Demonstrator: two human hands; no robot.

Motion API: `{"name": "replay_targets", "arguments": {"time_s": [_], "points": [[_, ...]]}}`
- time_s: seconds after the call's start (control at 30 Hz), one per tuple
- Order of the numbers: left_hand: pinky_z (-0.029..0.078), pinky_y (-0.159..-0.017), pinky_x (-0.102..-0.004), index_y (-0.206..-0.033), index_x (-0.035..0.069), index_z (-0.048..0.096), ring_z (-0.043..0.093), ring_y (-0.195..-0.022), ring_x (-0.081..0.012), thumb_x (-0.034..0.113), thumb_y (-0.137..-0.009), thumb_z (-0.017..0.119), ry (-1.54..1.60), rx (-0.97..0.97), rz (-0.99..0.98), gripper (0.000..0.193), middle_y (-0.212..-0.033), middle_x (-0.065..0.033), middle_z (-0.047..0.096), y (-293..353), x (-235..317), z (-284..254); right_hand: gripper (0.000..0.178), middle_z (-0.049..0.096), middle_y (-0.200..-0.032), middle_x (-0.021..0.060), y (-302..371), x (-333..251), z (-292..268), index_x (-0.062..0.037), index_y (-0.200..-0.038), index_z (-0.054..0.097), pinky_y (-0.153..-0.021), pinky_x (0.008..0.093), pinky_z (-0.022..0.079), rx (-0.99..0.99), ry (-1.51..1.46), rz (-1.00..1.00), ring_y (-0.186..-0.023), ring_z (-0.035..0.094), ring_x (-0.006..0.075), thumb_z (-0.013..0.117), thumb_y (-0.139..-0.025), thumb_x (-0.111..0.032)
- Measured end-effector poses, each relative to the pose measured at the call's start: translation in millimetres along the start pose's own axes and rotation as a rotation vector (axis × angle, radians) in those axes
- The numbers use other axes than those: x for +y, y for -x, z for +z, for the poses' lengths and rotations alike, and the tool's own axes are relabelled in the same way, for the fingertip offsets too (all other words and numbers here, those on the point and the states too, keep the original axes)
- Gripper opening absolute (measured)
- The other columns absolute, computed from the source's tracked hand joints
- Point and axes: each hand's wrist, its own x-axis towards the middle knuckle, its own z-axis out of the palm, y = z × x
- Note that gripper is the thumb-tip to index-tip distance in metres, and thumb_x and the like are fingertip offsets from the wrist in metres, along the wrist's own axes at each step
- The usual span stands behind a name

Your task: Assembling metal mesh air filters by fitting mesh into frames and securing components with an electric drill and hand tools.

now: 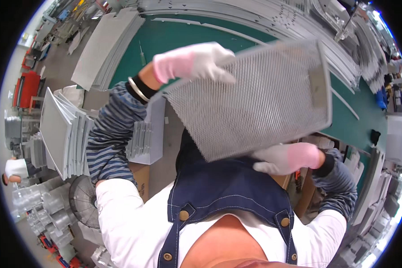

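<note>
A silver metal mesh filter panel, framed along part of its edge, is tilted above the green table in front of me. My left hand, in a white and pink glove, is closed on its upper left edge, with fingertips over the mesh. At the lower edge my right hand, gloved the same way, grips from below; part of its fingers is hidden. A pale rectangular patch shows on the panel's right end. The panel is slightly blurred.
The green table carries a stack of flat pale panels at left and long metal strips at the far side. More panels stand to my left, near a floor fan. Another person is at far left.
</note>
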Motion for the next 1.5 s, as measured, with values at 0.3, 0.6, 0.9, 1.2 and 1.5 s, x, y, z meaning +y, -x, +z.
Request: {"name": "replay_targets", "arguments": {"time_s": [0.3, 0.6, 0.9, 1.2, 1.5], "points": [[0.051, -0.072, -0.0368, -0.102, -0.001, 0.060, 0.063, -0.073, -0.0257, 0.030, -0.098, 0.053, 0.061, -0.400, 0.051, 0.033, -0.079, -0.0146, 0.063, -47, 50, 38, 0.023, 0.066, -0.077, 0.0109, 35, 13, -60, -0.0042, -0.088, 0.061, -0.063, 0.0362, 0.052, 0.601, 0.519, 0.447, -0.069, 0.066, 0.0271, 0.071, -0.082, -0.024], [0.048, -0.065, -0.0346, -0.104, -0.004, 0.058, 0.060, -0.067, -0.0237, 0.013, -0.092, 0.058, 0.041, -0.428, -0.021, 0.021, -0.075, -0.0161, 0.061, -9, 55, 13, 0.021, 0.054, -0.069, 0.0136, 17, 22, -76, 0.0045, -0.089, 0.059, -0.060, 0.0338, 0.044, 0.312, -0.038, 0.282, -0.060, 0.054, 0.0204, 0.057, -0.093, -0.016], [0.053, -0.074, -0.0335, -0.115, -0.002, 0.061, 0.065, -0.083, -0.0260, 0.007, -0.070, 0.076, -0.043, -0.104, -0.009, 0.049, -0.097, -0.0158, 0.065, 0, 52, 11, 0.033, 0.064, -0.086, 0.0179, -50, 19, -82, 0.0044, -0.120, 0.057, -0.078, 0.0342, 0.050, 0.271, -0.106, 0.212, -0.078, 0.062, 0.0260, 0.052, -0.098, -0.020], [0.055, -0.077, -0.0301, -0.114, -0.007, 0.063, 0.070, -0.088, -0.0203, 0.019, -0.081, 0.073, 0.233, 0.366, -0.360, 0.043, -0.095, -0.0203, 0.070, 80, 56, 35, 0.037, 0.042, -0.069, 0.0021, -40, 61, -84, 0.0044, -0.099, 0.057, -0.064, 0.0276, 0.041, 0.211, -0.394, 0.312, -0.066, 0.042, 0.0115, 0.044, -0.101, -0.030], [0.050, -0.080, -0.0239, -0.110, -0.006, 0.064, 0.062, -0.087, -0.0104, 0.009, -0.091, 0.064, 1.282, 0.822, -0.138, 0.024, -0.098, -0.0075, 0.069, 14, 22, 140, 0.023, 0.051, -0.067, 0.0169, -65, 29, -85, 0.0035, -0.091, 0.057, -0.061, 0.0373, 0.044, 0.381, 0.045, 0.327, -0.062, 0.053, 0.0252, 0.052, -0.097, -0.018]]}}
